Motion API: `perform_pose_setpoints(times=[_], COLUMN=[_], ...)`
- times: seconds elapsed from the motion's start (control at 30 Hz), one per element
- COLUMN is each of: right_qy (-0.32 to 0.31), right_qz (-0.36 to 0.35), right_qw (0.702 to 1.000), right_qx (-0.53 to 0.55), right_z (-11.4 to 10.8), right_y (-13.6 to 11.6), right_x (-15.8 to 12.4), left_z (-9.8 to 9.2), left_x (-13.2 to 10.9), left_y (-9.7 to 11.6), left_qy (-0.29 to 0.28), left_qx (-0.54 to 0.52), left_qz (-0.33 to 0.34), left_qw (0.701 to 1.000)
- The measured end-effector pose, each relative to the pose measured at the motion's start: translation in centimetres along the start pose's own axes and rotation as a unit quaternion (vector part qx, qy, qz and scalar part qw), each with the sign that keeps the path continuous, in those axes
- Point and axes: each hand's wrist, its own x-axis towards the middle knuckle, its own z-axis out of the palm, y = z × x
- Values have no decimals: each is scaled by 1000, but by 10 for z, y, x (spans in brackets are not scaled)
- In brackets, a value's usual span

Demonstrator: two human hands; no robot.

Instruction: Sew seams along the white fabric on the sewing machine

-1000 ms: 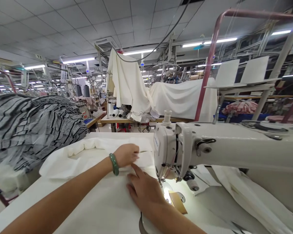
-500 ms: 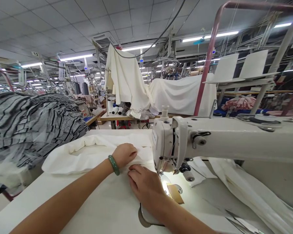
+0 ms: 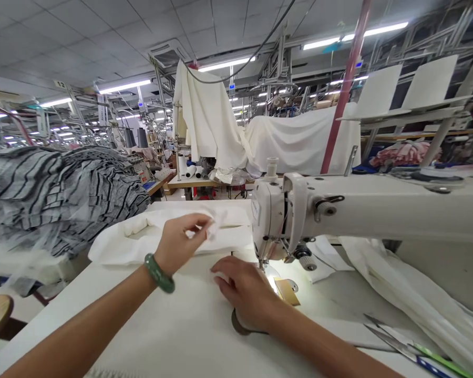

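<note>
My left hand [image 3: 180, 242], a green bangle on its wrist, is raised over the table with thumb and fingers pinching a thin bit of white fabric [image 3: 215, 223], blurred by motion. Lower and to the right, my right hand [image 3: 242, 286] rests on the table beside the needle area of the sewing machine [image 3: 270, 212]. Its thumb and forefinger close on what looks like a scrap of white fabric, mostly hidden by the fingers. Behind both hands lies a larger folded white cloth [image 3: 120, 244], reaching toward the machine head. A tan guide piece [image 3: 287, 292] sits by the lit needle plate.
Scissors [image 3: 396, 341] and a green-handled tool [image 3: 437, 357] lie at the lower right. A long white cloth [image 3: 394, 283] trails beneath the machine arm. Striped grey fabric [image 3: 63, 199] is heaped at the left. Thread cones [image 3: 378, 92] stand above right.
My left hand has lifted and moved left, away from the right hand, with white fabric in its pinch. My right hand stays by the needle area. The view has shifted slightly.
</note>
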Motion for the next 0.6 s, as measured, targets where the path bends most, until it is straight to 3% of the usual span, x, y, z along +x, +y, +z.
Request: perform_pose_setpoints(times=[0.13, 0.27, 0.33, 0.4, 0.47, 0.53, 0.6], right_qy=[-56, 2, 51, 63, 39, -9, -60], right_qz=[123, 255, 297, 252, 136, 13, -68], right_qw=[971, 912, 904, 947, 990, 992, 968], right_qx=[197, 320, 303, 190, 31, -124, -233], right_z=[-14, -47, -60, -62, -54, -41, -32], right_y=[-3, 2, 7, 10, 9, 6, 2], right_x=[-24, -65, -83, -95, -101, -102, -99], left_z=[-2, 8, 11, 11, 10, 9, 9], left_x=[-50, -78, -81, -79, -74, -69, -64], left_y=[22, 20, 19, 21, 25, 31, 37], left_qy=[-89, -176, -205, -210, -198, -160, -107], left_qx=[63, 59, 51, 36, 14, -3, 6], left_qz=[151, 137, 126, 105, 66, 40, 80], left_qw=[982, 973, 969, 971, 978, 986, 991])
